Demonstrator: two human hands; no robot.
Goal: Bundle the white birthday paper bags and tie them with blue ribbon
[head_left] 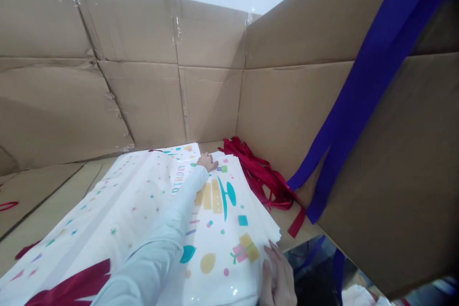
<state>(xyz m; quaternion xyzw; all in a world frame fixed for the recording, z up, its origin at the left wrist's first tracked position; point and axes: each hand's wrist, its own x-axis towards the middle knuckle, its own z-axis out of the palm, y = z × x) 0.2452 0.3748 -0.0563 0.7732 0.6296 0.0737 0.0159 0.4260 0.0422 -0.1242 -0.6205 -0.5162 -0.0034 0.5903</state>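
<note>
Brown cardboard (pixel 143 67), its seams patched with clear tape, walls off the far and right sides and covers the floor. A wide blue ribbon (pixel 358 86) hangs down the right wall, splitting into two strips near its lower end. A stack of white plastic bags (pixel 229 234) lies across the floor, printed with confetti, a cake, gift boxes and part of the word "BIRTHDAY". A tangle of red ribbon (pixel 258 172) sits just beside the stack's far right edge, against the cardboard. A pale sleeve (pixel 154 244) crosses the bags to the left hand (pixel 207 161), which rests on them near the far end, its fingers (pixel 214 164) lying open and gripping nothing. The right hand (pixel 278 277) is at the stack's near right edge, its fingers (pixel 271 249) curled against the bags; whether they have hold of the edge, I cannot tell.
</note>
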